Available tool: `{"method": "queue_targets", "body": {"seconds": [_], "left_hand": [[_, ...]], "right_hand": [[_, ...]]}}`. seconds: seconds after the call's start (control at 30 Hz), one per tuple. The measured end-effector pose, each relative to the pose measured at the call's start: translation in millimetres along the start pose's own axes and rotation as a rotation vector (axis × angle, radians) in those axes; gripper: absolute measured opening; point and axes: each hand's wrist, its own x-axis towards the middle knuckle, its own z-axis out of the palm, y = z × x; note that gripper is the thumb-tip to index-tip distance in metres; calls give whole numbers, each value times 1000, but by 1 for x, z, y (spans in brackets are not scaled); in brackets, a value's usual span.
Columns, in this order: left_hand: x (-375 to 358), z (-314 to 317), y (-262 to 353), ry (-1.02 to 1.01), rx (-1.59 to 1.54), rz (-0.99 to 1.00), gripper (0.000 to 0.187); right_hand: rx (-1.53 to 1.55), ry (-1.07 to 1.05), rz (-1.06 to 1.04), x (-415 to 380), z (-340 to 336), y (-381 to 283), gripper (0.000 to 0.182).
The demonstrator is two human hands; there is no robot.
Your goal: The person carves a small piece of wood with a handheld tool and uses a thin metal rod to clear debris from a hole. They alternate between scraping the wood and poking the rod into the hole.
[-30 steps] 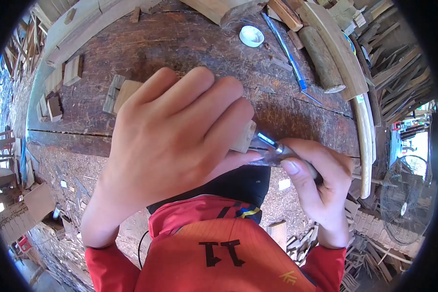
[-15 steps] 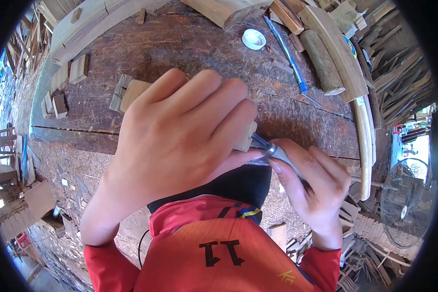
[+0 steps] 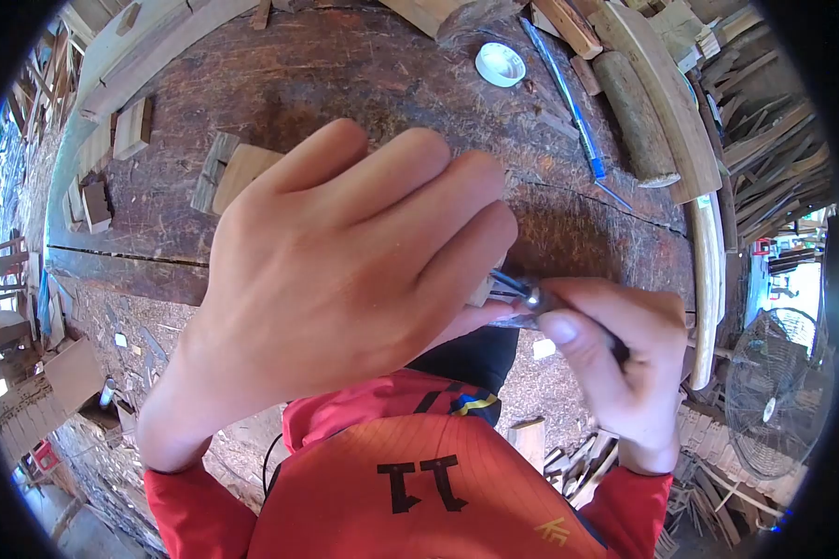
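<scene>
My left hand [image 3: 345, 261] is closed, back of the hand up, around a small piece of wood [image 3: 480, 293]. Only the end of that wood shows past the fingers; the rest is hidden. My right hand [image 3: 620, 349] pinches the dark handle of a thin metal-shafted tool [image 3: 531, 296] between thumb and fingers. Its shaft points left, its tip overlapping the end of the wood beside my left thumb. Beyond my left hand, a pale wooden block [image 3: 244, 173] lies against a greyish wood piece [image 3: 215, 173] on the worn workbench [image 3: 382, 88].
A white round lid [image 3: 501, 64], a blue pen-like tool [image 3: 569, 102] and a thick round stick [image 3: 634, 121] lie at the back right. Small blocks [image 3: 132, 129] sit at the left edge. A fan [image 3: 774, 405] stands far right, near piled wood scraps [image 3: 774, 168].
My right hand has moved slightly right and down, and the tool's handle has turned in its fingers. My left hand stays closed on the wood. The whole view has shifted a little.
</scene>
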Motion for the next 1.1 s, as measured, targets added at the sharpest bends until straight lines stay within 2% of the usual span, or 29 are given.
{"method": "queue_targets", "body": {"seconds": [0.07, 0.13, 0.23, 0.37, 1.1], "left_hand": [[-1, 0, 1, 13, -8, -15, 49], [-2, 1, 1, 28, -8, -22, 49], [-2, -1, 1, 21, -6, -35, 48], [-1, 1, 1, 32, 3, -17, 48], [0, -1, -1, 46, -73, -10, 47]], "right_hand": [[164, -4, 119, -1, -3, 4, 17], [160, 14, 176, -4, -7, 6, 13], [114, 17, -60, -4, -3, 11, 13], [43, -6, 11, -1, -4, 1, 13], [33, -32, -29, 2, -8, 5, 15]]}}
